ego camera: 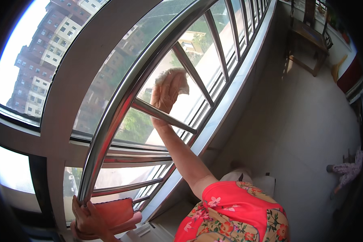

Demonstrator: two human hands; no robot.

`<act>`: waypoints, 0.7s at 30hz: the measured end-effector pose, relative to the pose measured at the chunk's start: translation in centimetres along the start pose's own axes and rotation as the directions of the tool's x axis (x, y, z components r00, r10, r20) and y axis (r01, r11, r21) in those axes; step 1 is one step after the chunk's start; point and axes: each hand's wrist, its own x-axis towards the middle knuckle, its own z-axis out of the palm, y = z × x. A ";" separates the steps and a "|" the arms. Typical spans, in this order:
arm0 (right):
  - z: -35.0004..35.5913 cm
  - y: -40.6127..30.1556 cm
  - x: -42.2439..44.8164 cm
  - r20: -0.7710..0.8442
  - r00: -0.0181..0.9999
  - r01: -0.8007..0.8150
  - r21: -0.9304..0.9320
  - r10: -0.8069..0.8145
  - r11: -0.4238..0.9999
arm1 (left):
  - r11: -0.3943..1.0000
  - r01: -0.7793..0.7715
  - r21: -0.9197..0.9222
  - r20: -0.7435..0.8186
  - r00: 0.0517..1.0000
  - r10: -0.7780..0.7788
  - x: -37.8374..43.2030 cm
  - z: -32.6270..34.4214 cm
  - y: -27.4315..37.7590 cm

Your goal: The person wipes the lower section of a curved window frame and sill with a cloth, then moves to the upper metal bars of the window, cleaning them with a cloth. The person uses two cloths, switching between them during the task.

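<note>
My right hand (pixel 165 95) presses a pale, crumpled cloth (pixel 180 80) flat to the window pane (pixel 136 124). The right arm reaches between stainless steel guard bars, and one slanted bar (pixel 160 114) crosses in front of the wrist. At lower left my left hand (pixel 89 219) is wrapped around the thick curved steel handrail (pixel 93 157). Beside it hang an orange-red cloth (pixel 116 210) with a dark stitched edge and a pink, folded piece (pixel 127 225). How these two are held up cannot be made out.
A pale stone sill (pixel 217 127) runs under the railing. Wide window frame posts (pixel 68 72) divide the panes, with buildings and trees outside. A wooden chair (pixel 310 36) stands on the grey floor at the far right. A patterned cloth-like item (pixel 349 168) is at the right edge.
</note>
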 end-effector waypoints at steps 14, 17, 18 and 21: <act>-0.7 15.1 -7.9 -0.140 0.897 -0.440 -0.177 0.420 0.881 | 0.989 0.024 0.147 0.002 1.000 -0.025 -0.3 -0.5 0.5; -1.9 16.4 -9.9 -0.082 0.861 -0.509 -0.146 0.503 0.848 | 0.986 0.056 0.155 0.022 0.998 -0.060 0.0 0.1 0.5; -2.8 14.9 -9.7 0.089 0.774 -0.612 -0.153 0.627 0.776 | 0.989 0.038 0.141 0.003 0.999 -0.039 -0.3 -0.1 0.1; -4.5 10.3 -11.8 0.200 0.725 -0.660 -0.072 0.659 0.748 | 1.000 -0.014 0.027 -0.066 0.998 0.016 -0.4 0.1 0.0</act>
